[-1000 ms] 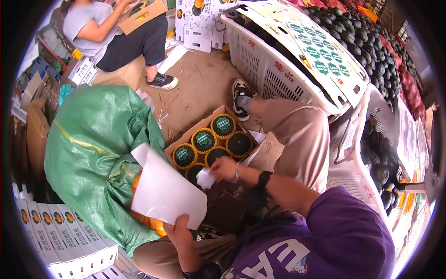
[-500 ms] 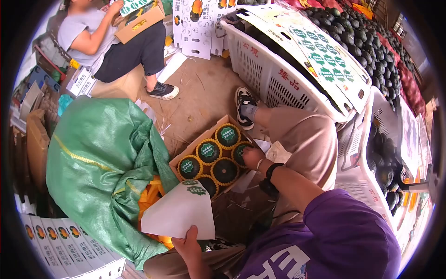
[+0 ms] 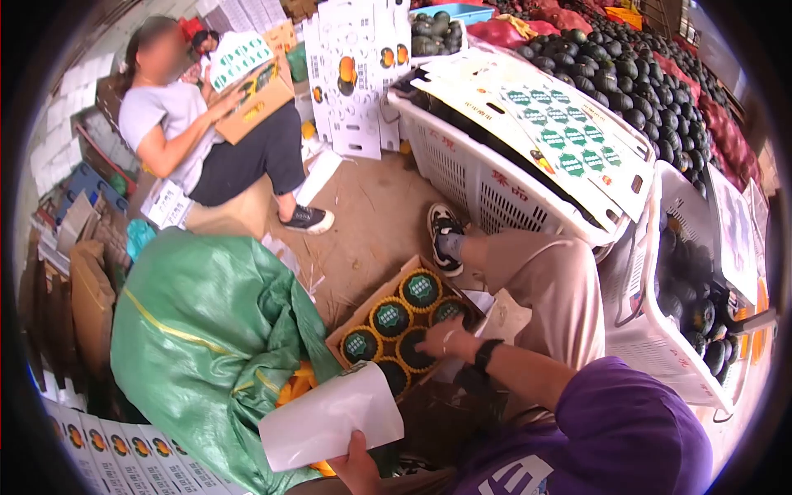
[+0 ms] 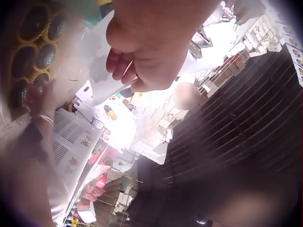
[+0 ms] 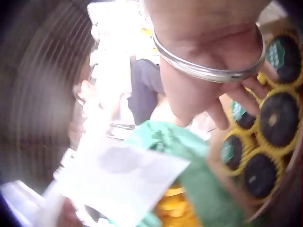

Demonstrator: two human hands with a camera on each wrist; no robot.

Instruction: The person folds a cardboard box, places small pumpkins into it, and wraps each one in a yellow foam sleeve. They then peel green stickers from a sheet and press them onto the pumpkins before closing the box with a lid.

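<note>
My left hand (image 3: 356,466) pinches the lower edge of a white sticker sheet (image 3: 330,425), which curls up and shows its pale back. In the left wrist view, that hand (image 4: 147,56) has its thumb and fingers closed on the sheet. My right hand (image 3: 444,340) reaches over an open cardboard box (image 3: 350,328) of dark green pumpkins in yellow foam nets. Its fingers, spread and nearly straight in the right wrist view, reach to a pumpkin (image 5: 284,59) with a green label. Several pumpkins carry such labels; the one in front, a bare pumpkin (image 5: 279,118), has none.
A big green woven sack (image 3: 206,313) bulges left of the box. White plastic crates (image 3: 495,186) stand at the right, one topped by printed cardboard and a sticker sheet. Across the floor (image 3: 363,206) sits another person (image 3: 165,124) with a box. Pumpkins heap at back right.
My right hand has carried a small white-backed sticker from beside the sheet to the box's right-hand pumpkin, which now bears a green label. The head view has tilted up; my left hand keeps the sheet.
</note>
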